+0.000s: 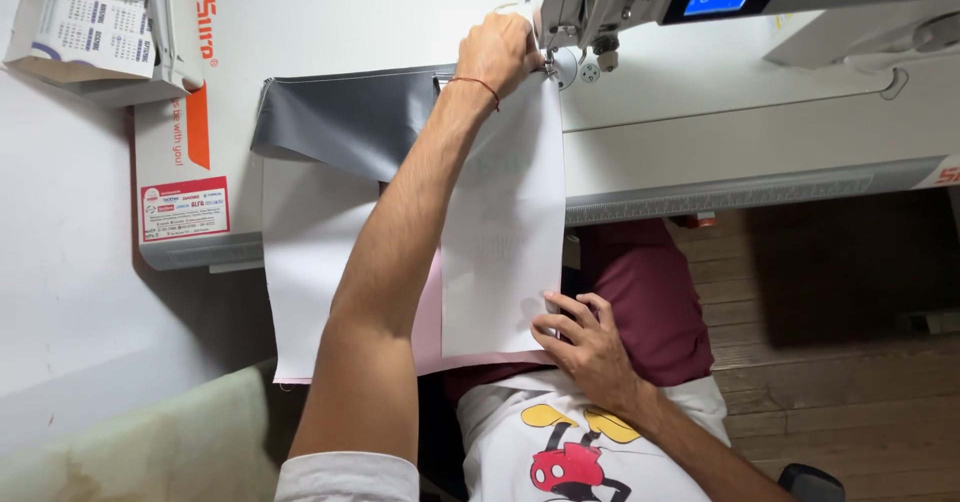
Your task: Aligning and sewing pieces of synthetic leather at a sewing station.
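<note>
two hands work one white fabric panel [505,232] that runs as a long strip from the needle area at upper centre of the frame down to the lap at lower centre. the left hand [497,54] sits at the far end, fingers curled shut and pinching the panel's top edge right beside the presser foot of the sewing machine [640,2]. the right hand [585,347] lies at the near end, fingers spread flat and pressing the panel's lower right corner against the maroon trousers [640,292]. the panel's long axis runs between the two hands, with the left one nearer the needle. grey fabric [350,117] lies folded at centre left, touching the panel, on the white table [700,112].
</note>
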